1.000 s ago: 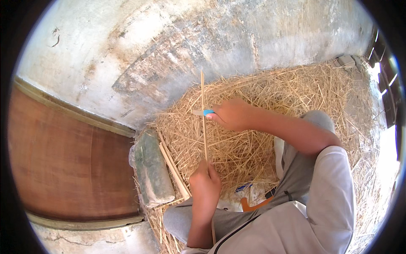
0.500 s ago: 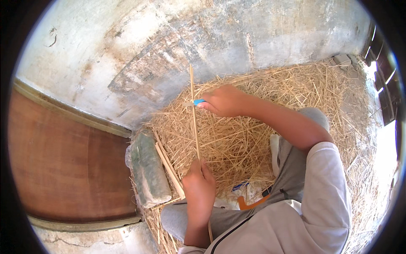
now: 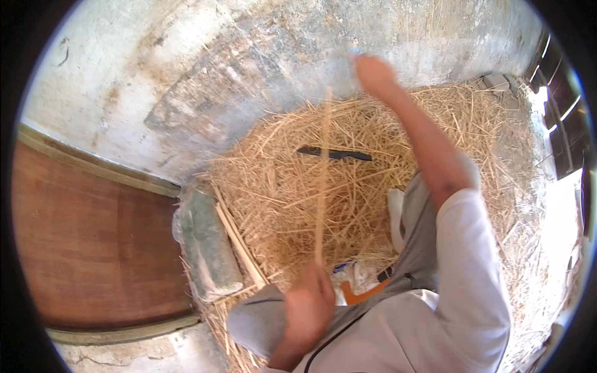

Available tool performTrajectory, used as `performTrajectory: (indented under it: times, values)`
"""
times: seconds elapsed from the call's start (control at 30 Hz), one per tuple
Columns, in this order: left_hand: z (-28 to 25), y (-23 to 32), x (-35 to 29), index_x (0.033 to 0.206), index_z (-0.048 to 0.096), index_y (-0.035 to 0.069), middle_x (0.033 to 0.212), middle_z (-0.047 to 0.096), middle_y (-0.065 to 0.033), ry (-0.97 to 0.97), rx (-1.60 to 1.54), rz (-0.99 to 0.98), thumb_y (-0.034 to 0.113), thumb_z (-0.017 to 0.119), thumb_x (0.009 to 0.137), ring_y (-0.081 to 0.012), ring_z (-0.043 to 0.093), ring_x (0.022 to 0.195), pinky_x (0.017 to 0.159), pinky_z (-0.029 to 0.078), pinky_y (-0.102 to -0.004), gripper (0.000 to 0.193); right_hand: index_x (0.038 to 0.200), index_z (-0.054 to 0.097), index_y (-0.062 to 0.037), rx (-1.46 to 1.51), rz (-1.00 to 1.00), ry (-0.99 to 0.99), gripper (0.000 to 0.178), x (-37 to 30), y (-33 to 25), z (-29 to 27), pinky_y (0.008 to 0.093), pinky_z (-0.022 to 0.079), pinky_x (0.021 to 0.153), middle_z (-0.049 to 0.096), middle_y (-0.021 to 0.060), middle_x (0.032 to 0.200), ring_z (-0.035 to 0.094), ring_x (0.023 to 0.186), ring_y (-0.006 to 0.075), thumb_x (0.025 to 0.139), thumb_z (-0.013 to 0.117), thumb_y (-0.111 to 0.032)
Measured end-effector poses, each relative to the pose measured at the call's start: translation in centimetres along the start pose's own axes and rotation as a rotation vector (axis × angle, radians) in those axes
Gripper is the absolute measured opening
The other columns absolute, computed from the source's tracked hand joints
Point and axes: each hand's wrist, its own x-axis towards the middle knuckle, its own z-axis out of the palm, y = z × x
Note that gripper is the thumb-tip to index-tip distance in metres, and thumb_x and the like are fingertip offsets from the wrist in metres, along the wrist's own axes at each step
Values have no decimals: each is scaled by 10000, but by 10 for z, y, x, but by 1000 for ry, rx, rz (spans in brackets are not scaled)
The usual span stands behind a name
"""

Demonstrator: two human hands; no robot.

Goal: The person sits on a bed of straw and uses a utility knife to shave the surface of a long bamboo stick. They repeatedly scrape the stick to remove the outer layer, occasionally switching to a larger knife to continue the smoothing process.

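My left hand (image 3: 310,298) is closed around the lower end of a long thin wooden strip (image 3: 323,180), pale like split bamboo. The strip stands out away from me over the straw, blurred by motion. Up against the wall in the picture, my right hand (image 3: 376,74) is closed on a small knife with a blue handle (image 3: 355,51). Its blade is too smeared to make out. The knife is apart from the strip. On the straw behind the strip lies a long, narrow black object (image 3: 336,153), perhaps a blade or a sheath.
Straw (image 3: 280,211) covers the floor around my folded legs. To the left lie a greenish log-like block (image 3: 210,245) and several pale wooden strips (image 3: 239,239). An orange curved handle (image 3: 360,293) rests by my lap. A stained wall (image 3: 249,68) and a brown wooden panel (image 3: 99,236) border the space.
My right hand has lifted the knife off the strip, moving up and right. My left hand has shifted right and nearer with the strip. The black object has come into view.
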Motion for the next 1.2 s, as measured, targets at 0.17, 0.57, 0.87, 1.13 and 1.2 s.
performTrajectory:
  times: [0.17,0.57,0.87,1.13,1.2]
  values:
    - [17,-47,-9,1063,666,-13,664,623,-69,31,-428,-296,237,560,1049,-132,573,522,486,447,-287,271,902,598,2,272,22,297,682,-51,-29,-70,484,499,769,658,189,817,616,772,336,1067,270,-572]
    - [6,-29,46,931,503,69,639,415,31,-303,-1162,-358,376,423,1099,-57,406,499,459,370,-217,358,944,548,-22,386,-405,-166,754,-119,-112,-47,473,478,710,523,130,673,549,687,301,1042,154,-657]
    - [-4,-29,39,834,419,97,579,326,17,-288,-1298,-300,426,407,1092,-79,320,432,373,267,-241,418,994,552,-19,275,-741,-190,572,-156,-124,-44,520,466,630,538,197,641,581,633,414,1083,255,-500]
    - [-5,-27,26,816,414,101,571,317,16,-294,-1376,-323,434,420,1086,-75,292,413,352,232,-239,429,958,570,-77,18,-808,-107,498,-143,-123,-46,470,457,558,601,133,639,606,584,366,1062,343,-508]
    - [-6,-25,24,817,408,105,569,309,20,-290,-1411,-356,427,414,1089,-72,278,409,350,227,-238,422,942,572,-88,-2,-826,-40,488,-141,-126,-46,457,461,549,614,116,642,609,575,353,1056,363,-514]
